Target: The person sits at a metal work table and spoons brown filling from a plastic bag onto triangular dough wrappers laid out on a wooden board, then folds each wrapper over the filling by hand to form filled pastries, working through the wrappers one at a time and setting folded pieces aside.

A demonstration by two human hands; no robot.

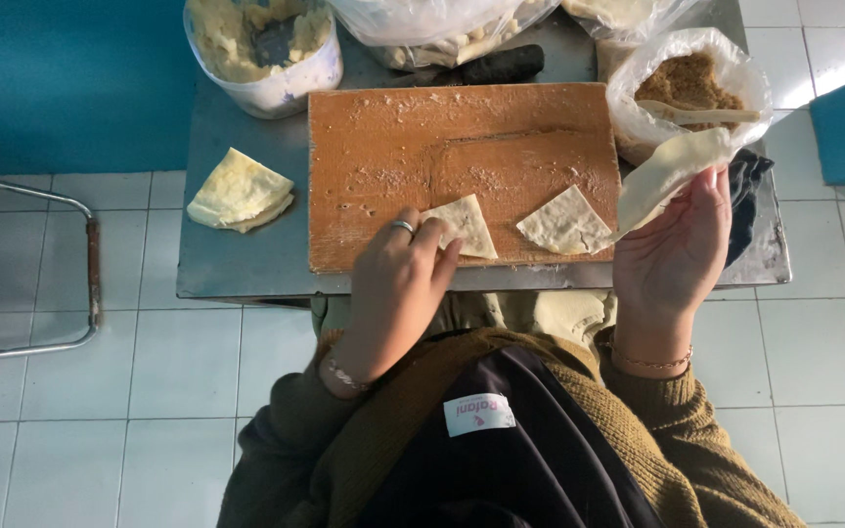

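Observation:
My left hand (398, 284) presses its fingertips on a folded triangular dough piece (466, 225) at the near edge of a floured wooden board (393, 147). My right hand (677, 249) is raised beside the board, palm up, holding a thin dough sheet (667, 174) that drapes over its fingers. A second flat dough square (564, 223) lies on the board between the two hands.
The board rests on a small metal table (237, 259). A stack of folded dough pieces (240, 192) lies at its left. A tub of pale filling (261, 44) stands at the back left, a bag of brown filling with a spoon (689, 88) at the back right, plastic bags (442, 29) behind. Tiled floor surrounds the table.

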